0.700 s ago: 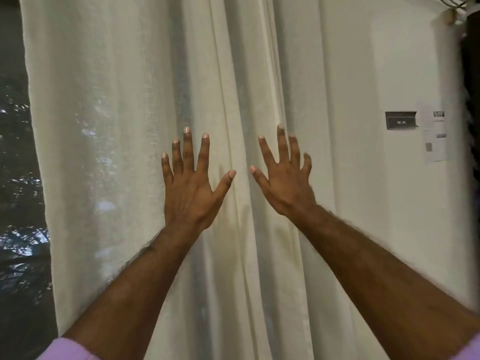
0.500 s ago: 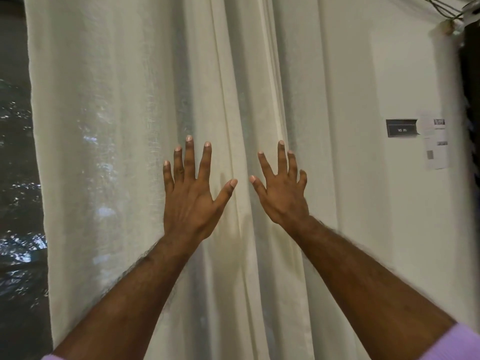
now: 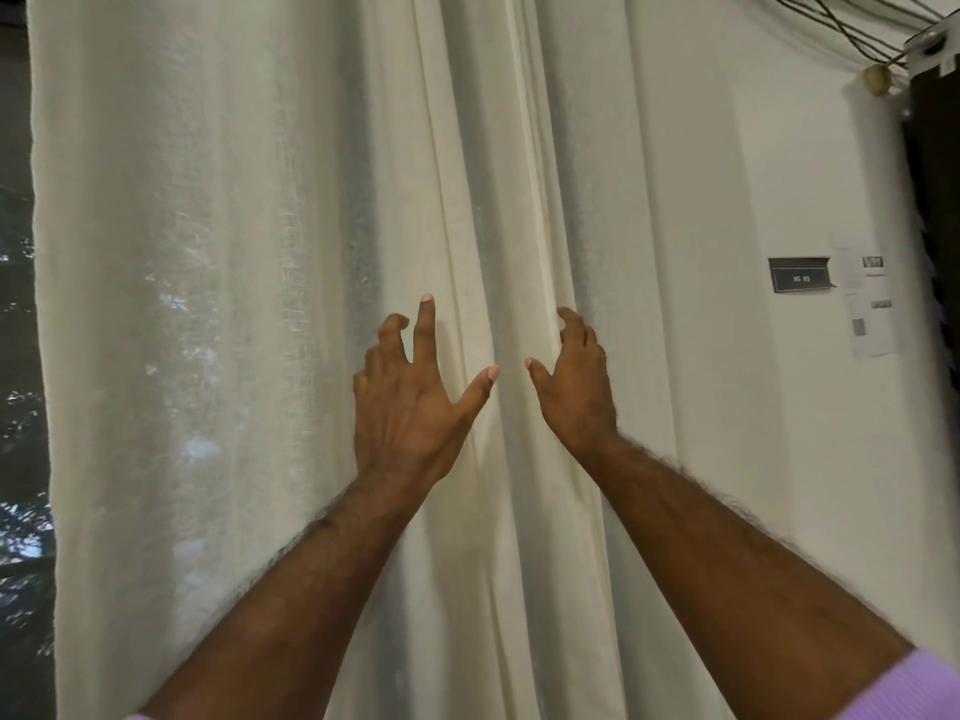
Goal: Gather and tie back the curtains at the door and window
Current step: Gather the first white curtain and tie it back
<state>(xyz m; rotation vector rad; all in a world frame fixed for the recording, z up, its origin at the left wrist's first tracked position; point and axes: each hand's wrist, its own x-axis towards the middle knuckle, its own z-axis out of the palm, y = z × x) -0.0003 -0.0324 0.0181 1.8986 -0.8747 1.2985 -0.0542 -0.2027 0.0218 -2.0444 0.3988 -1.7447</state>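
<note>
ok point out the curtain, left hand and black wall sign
curtain [image 3: 208,304], head view, flat panel left of folds
left hand [image 3: 410,413], head view, back of hand
black wall sign [image 3: 800,275], head view, dark face

This was an indoor room, a home or rented lodging; which of the two could not be told. A cream curtain [image 3: 208,304] hung over glass [image 3: 15,407] with dark foliage outside. Beside it stood a plain white wall [image 3: 753,459] bearing a small dark plaque [image 3: 800,275] and paper notices [image 3: 870,304]. Loose cables [image 3: 841,18] ran across the top corner.
</note>
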